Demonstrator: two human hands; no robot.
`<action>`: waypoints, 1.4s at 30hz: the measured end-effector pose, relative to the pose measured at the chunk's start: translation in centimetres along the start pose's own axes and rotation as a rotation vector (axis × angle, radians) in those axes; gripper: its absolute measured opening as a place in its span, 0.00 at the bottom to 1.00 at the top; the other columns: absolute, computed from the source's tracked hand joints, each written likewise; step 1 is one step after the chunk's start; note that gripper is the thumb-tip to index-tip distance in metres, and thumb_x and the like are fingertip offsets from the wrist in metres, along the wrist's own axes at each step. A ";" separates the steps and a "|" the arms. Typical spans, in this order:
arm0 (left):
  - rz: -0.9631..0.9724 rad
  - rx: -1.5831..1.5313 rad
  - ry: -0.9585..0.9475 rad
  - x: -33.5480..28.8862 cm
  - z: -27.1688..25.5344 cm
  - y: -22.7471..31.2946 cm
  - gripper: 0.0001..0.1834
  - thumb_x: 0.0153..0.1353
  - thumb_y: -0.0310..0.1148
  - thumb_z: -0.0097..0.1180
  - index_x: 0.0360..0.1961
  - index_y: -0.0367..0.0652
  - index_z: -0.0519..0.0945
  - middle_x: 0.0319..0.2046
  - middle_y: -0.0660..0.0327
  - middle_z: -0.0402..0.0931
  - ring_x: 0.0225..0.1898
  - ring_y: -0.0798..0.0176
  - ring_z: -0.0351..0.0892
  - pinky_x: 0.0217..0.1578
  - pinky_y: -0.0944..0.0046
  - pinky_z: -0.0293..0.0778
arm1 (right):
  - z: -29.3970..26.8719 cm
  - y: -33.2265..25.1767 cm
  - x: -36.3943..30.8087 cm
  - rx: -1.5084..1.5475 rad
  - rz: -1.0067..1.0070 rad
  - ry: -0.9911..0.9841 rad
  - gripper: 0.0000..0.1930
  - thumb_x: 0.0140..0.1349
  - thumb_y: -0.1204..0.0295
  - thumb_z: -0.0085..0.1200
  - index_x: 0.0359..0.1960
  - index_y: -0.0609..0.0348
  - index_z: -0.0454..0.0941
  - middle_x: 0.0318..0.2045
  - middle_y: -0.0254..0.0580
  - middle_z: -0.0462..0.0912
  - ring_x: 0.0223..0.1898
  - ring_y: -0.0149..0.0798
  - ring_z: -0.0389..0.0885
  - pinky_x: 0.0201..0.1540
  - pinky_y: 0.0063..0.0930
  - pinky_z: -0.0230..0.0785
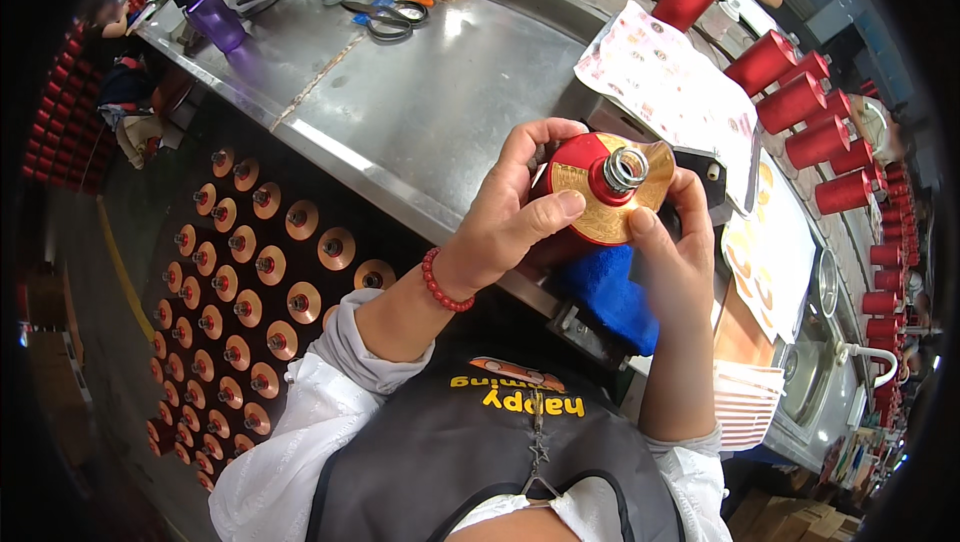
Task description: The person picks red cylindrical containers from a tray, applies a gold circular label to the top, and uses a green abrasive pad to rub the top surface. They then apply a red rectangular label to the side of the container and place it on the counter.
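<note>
A red bottle (578,155) with a bare threaded neck is tilted toward me between my two hands. Around its shoulder lies a gold ring-shaped label (600,210), flat on the near side and lifted off the surface at the right. My left hand (520,192) wraps the bottle's left side, its thumb pressing on the gold label. With thumb and fingers, my right hand (680,232) pinches the label's right-hand edge. The lower body of the bottle is mostly hidden behind my hands.
Sheets of gold labels (765,262) lie at the right, near a sink (805,382). Red bottles (790,102) line a conveyor beyond. Scissors (390,22) and a purple water bottle (212,17) sit on the metal table (440,92). Gold-collared bottles (303,302) stand at lower left.
</note>
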State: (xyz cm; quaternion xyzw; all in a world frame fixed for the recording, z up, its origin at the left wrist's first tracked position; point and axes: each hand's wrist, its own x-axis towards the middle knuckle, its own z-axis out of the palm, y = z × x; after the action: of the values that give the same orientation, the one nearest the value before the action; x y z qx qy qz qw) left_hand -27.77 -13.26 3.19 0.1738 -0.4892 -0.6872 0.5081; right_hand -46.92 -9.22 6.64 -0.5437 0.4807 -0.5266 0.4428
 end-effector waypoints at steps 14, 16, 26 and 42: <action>-0.009 -0.017 0.021 0.1 0.2 -0.1 0.35 0.65 0.37 0.55 0.68 0.37 0.55 0.62 0.50 0.68 0.63 0.59 0.70 0.65 0.56 0.66 | -0.2 0.1 0.4 0.045 0.034 -0.024 0.21 0.65 0.65 0.62 0.53 0.63 0.72 0.50 0.38 0.77 0.56 0.32 0.70 0.64 0.29 0.58; -0.005 -0.025 0.026 0.1 0.3 -0.1 0.34 0.65 0.37 0.54 0.67 0.37 0.56 0.61 0.50 0.68 0.63 0.59 0.70 0.65 0.56 0.66 | -0.1 0.0 0.4 0.048 0.046 -0.023 0.21 0.65 0.65 0.62 0.54 0.63 0.72 0.50 0.38 0.77 0.56 0.32 0.70 0.64 0.29 0.58; -0.027 -0.009 0.068 0.5 0.1 0.1 0.29 0.68 0.37 0.51 0.66 0.36 0.58 0.59 0.51 0.71 0.61 0.61 0.72 0.63 0.59 0.67 | 0.0 0.0 0.5 0.051 0.058 -0.012 0.21 0.64 0.66 0.62 0.54 0.64 0.72 0.50 0.38 0.77 0.56 0.32 0.70 0.64 0.29 0.58; 0.520 0.695 0.187 -0.9 -0.5 -1.9 0.35 0.67 0.33 0.56 0.68 0.36 0.53 0.61 0.46 0.68 0.67 0.53 0.64 0.68 0.47 0.60 | 0.6 -0.5 0.8 -0.120 -0.029 -0.028 0.26 0.59 0.63 0.68 0.52 0.61 0.69 0.46 0.36 0.76 0.51 0.30 0.71 0.60 0.28 0.61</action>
State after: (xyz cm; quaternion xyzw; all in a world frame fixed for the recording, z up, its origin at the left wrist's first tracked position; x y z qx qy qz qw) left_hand -28.02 -12.72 1.06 0.2670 -0.6705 -0.3125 0.6177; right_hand -46.27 -9.98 7.20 -0.5834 0.4973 -0.4953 0.4086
